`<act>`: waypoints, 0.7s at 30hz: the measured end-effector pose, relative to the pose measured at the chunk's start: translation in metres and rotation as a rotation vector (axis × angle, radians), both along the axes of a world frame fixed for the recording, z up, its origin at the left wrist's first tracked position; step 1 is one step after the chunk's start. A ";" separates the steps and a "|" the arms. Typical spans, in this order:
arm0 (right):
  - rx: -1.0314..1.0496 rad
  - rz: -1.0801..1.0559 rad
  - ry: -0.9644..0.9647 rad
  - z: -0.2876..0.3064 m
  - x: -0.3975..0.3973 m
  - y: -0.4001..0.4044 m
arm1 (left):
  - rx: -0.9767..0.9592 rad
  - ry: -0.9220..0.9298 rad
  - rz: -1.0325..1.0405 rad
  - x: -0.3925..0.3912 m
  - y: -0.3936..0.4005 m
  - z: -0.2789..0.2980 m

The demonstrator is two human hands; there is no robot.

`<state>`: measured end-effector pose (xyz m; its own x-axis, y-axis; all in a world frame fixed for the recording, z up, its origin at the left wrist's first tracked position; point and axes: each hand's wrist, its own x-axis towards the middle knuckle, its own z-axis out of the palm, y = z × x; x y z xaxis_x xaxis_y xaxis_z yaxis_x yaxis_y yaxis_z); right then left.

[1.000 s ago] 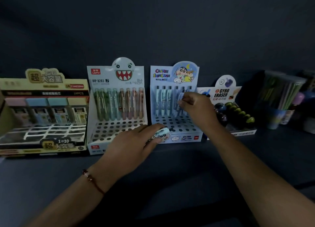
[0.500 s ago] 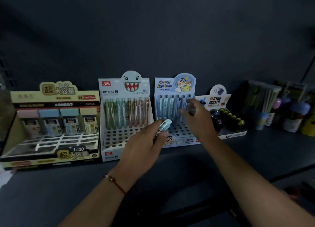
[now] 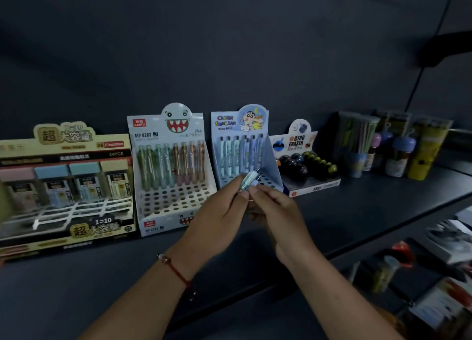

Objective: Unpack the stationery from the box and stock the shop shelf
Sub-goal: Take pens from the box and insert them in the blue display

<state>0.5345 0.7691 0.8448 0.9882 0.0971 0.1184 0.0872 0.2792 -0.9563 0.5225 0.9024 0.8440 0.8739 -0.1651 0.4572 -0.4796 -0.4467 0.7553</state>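
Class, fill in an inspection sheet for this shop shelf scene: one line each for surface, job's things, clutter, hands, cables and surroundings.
Surface: dark shelf, dimly lit.
Job's things: blue cartoon pen display with one back row of pens, front holes unfilled; light blue pens held in front of it.
Clutter: monster-face pen display, lead refill box, gyro eraser box, tubs of pencils at the right.
Hands: left hand grips the pens; right hand pinches their lower end.
Cables: nothing seen.
Surroundings: dark back wall; blurred goods on a lower shelf.
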 end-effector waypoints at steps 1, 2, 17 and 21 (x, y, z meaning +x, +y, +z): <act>-0.014 -0.019 -0.022 0.000 0.000 -0.002 | 0.024 -0.009 0.003 0.001 -0.001 -0.001; -0.028 -0.032 -0.040 0.001 -0.001 -0.005 | 0.048 -0.024 0.004 0.003 -0.002 -0.002; -0.176 -0.152 -0.196 0.037 0.053 -0.056 | 0.724 -0.467 0.235 0.017 0.004 -0.014; -0.260 -0.169 -0.287 0.057 0.083 -0.057 | 0.860 -0.606 0.262 0.020 -0.004 -0.017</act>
